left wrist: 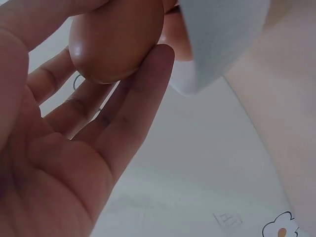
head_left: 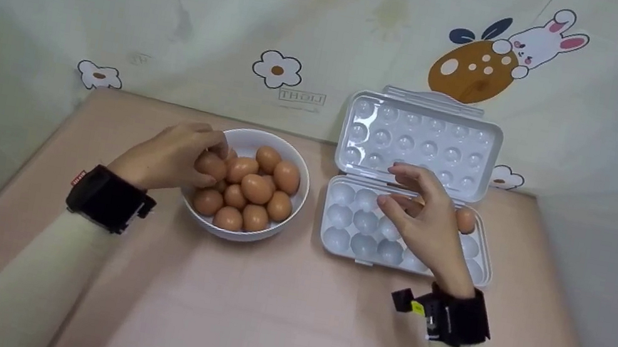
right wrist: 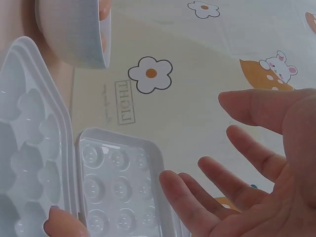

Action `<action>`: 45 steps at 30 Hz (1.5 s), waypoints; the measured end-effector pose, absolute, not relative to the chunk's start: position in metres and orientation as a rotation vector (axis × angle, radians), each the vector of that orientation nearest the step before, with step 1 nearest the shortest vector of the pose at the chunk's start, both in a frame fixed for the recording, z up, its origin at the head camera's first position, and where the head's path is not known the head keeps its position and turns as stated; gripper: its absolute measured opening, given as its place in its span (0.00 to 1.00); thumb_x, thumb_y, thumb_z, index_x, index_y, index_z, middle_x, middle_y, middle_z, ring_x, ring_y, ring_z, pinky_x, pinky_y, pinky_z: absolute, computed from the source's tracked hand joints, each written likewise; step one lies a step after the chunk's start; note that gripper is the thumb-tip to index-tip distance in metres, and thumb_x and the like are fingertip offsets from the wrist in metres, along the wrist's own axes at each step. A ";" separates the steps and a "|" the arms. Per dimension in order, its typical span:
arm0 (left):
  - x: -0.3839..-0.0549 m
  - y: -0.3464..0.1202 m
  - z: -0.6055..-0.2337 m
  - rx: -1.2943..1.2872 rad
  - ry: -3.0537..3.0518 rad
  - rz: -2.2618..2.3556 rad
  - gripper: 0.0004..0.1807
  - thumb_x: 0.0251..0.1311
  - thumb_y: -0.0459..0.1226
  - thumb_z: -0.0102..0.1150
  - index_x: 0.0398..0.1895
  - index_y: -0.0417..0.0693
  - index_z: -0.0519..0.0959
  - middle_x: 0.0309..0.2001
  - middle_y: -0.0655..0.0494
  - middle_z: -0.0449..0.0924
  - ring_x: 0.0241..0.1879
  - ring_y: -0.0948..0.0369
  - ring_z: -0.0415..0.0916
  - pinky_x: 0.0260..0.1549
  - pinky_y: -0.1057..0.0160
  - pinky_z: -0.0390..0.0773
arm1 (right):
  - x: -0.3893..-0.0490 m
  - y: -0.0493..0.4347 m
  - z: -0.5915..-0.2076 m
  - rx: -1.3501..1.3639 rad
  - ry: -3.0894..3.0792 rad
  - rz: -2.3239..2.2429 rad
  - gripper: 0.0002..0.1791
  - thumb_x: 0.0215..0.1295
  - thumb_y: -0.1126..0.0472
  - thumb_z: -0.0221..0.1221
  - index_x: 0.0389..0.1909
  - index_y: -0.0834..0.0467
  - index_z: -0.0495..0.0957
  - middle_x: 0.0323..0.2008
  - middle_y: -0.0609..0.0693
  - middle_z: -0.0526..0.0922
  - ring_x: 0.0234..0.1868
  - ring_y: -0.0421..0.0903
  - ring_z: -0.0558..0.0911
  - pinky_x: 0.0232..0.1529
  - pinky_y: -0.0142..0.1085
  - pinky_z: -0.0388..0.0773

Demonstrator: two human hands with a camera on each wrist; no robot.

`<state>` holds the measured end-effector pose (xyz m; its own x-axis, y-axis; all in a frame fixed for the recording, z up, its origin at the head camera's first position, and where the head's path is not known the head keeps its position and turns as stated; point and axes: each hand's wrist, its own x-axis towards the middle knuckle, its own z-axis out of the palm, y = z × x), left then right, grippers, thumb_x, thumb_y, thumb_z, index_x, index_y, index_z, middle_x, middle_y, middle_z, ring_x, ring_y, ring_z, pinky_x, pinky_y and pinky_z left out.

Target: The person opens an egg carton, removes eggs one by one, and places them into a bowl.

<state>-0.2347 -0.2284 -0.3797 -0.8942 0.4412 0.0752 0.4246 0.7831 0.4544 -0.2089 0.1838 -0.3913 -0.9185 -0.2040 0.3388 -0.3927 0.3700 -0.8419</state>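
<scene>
At the left side of a white bowl (head_left: 237,235) filled with brown eggs (head_left: 257,188), my left hand (head_left: 176,153) grips an egg (left wrist: 117,42) between thumb and fingers, at the rim. My right hand (head_left: 429,230) hovers over a white plastic egg box (head_left: 365,221), fingers spread and nothing between them. The box's lid (head_left: 420,139) stands raised at the back. One egg (head_left: 465,220) sits in the back row at the right; another shows partly behind the right hand, which hides some of the cups. Several cups at the left of the box hold no egg.
A pink cloth (head_left: 258,317) covers the table under the bowl and box. Behind and at both sides hangs a pale curtain (head_left: 217,11) printed with flowers and a rabbit. Bowl and box stand side by side with a narrow gap.
</scene>
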 end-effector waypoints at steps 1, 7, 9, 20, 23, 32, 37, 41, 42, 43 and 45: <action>-0.236 -0.229 -0.381 0.710 2.924 0.720 0.17 0.56 0.27 0.76 0.48 0.44 0.83 0.49 0.45 0.81 0.50 0.48 0.77 0.51 0.45 0.80 | -0.209 0.184 -0.391 0.536 -2.447 1.585 0.26 0.66 0.73 0.69 0.64 0.62 0.77 0.65 0.53 0.78 0.66 0.50 0.79 0.62 0.44 0.82; -0.240 -0.230 -0.387 0.711 2.890 0.638 0.18 0.57 0.28 0.74 0.50 0.44 0.83 0.46 0.46 0.80 0.47 0.50 0.76 0.47 0.47 0.80 | -0.210 0.188 -0.393 0.512 -2.443 1.598 0.27 0.66 0.73 0.70 0.65 0.64 0.76 0.65 0.54 0.77 0.67 0.51 0.77 0.61 0.39 0.82; -0.241 -0.229 -0.389 0.707 2.890 0.627 0.17 0.57 0.28 0.73 0.49 0.44 0.82 0.46 0.47 0.80 0.47 0.50 0.76 0.46 0.47 0.79 | -0.211 0.190 -0.393 0.508 -2.437 1.597 0.27 0.65 0.73 0.70 0.64 0.65 0.76 0.64 0.54 0.78 0.67 0.51 0.77 0.60 0.36 0.82; -0.241 -0.226 -0.388 0.660 2.884 0.620 0.17 0.59 0.29 0.72 0.51 0.45 0.82 0.46 0.45 0.79 0.47 0.49 0.75 0.46 0.48 0.79 | -0.215 0.198 -0.393 0.470 -2.413 1.550 0.27 0.63 0.72 0.72 0.63 0.63 0.78 0.63 0.52 0.78 0.68 0.54 0.78 0.61 0.38 0.82; -0.240 -0.226 -0.388 0.644 2.874 0.618 0.18 0.59 0.29 0.72 0.52 0.44 0.82 0.48 0.44 0.79 0.48 0.49 0.75 0.48 0.47 0.79 | -0.215 0.201 -0.393 0.446 -2.418 1.505 0.26 0.64 0.74 0.69 0.63 0.61 0.79 0.64 0.51 0.78 0.68 0.53 0.78 0.60 0.37 0.83; -0.236 -0.229 -0.387 0.678 2.879 0.640 0.16 0.56 0.26 0.71 0.49 0.41 0.82 0.45 0.45 0.80 0.46 0.49 0.75 0.46 0.48 0.78 | -0.218 0.212 -0.391 0.430 -2.439 1.360 0.27 0.64 0.73 0.70 0.65 0.61 0.78 0.63 0.55 0.79 0.68 0.54 0.77 0.55 0.26 0.81; -0.234 -0.228 -0.385 0.668 2.872 0.670 0.16 0.57 0.26 0.70 0.49 0.42 0.83 0.44 0.46 0.79 0.44 0.50 0.74 0.45 0.50 0.77 | -0.219 0.217 -0.392 0.424 -2.457 1.326 0.27 0.64 0.72 0.70 0.65 0.61 0.78 0.63 0.54 0.78 0.68 0.56 0.77 0.56 0.29 0.82; -0.231 -0.222 -0.380 0.765 2.914 0.714 0.16 0.56 0.26 0.71 0.49 0.41 0.84 0.45 0.44 0.81 0.45 0.49 0.76 0.45 0.50 0.79 | -0.220 0.220 -0.392 0.422 -2.471 1.252 0.27 0.63 0.72 0.69 0.64 0.61 0.78 0.63 0.54 0.79 0.67 0.56 0.78 0.57 0.37 0.84; -0.230 -0.219 -0.379 0.793 2.931 0.729 0.17 0.56 0.26 0.71 0.49 0.41 0.84 0.45 0.44 0.81 0.45 0.48 0.77 0.45 0.50 0.79 | -0.221 0.221 -0.392 0.426 -2.474 1.230 0.27 0.63 0.72 0.69 0.64 0.61 0.78 0.63 0.54 0.79 0.66 0.55 0.78 0.58 0.40 0.84; -0.229 -0.216 -0.377 0.832 2.951 0.741 0.17 0.56 0.26 0.72 0.50 0.41 0.84 0.46 0.43 0.81 0.46 0.47 0.77 0.46 0.50 0.79 | -0.221 0.222 -0.392 0.433 -2.478 1.201 0.27 0.63 0.72 0.69 0.64 0.61 0.79 0.63 0.54 0.78 0.66 0.55 0.78 0.59 0.42 0.84; -0.226 -0.208 -0.374 0.867 2.979 0.770 0.20 0.56 0.29 0.75 0.53 0.41 0.83 0.51 0.43 0.81 0.49 0.46 0.77 0.48 0.48 0.80 | -0.223 0.225 -0.393 0.455 -2.493 1.134 0.28 0.63 0.72 0.70 0.65 0.60 0.78 0.65 0.55 0.78 0.67 0.55 0.77 0.62 0.47 0.82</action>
<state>-0.2257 -0.2081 -0.3744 -0.8514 0.4919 0.1822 0.5186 0.7370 0.4334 -0.2226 0.2247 -0.3929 -0.8821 -0.1390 0.4500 -0.4305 0.6253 -0.6508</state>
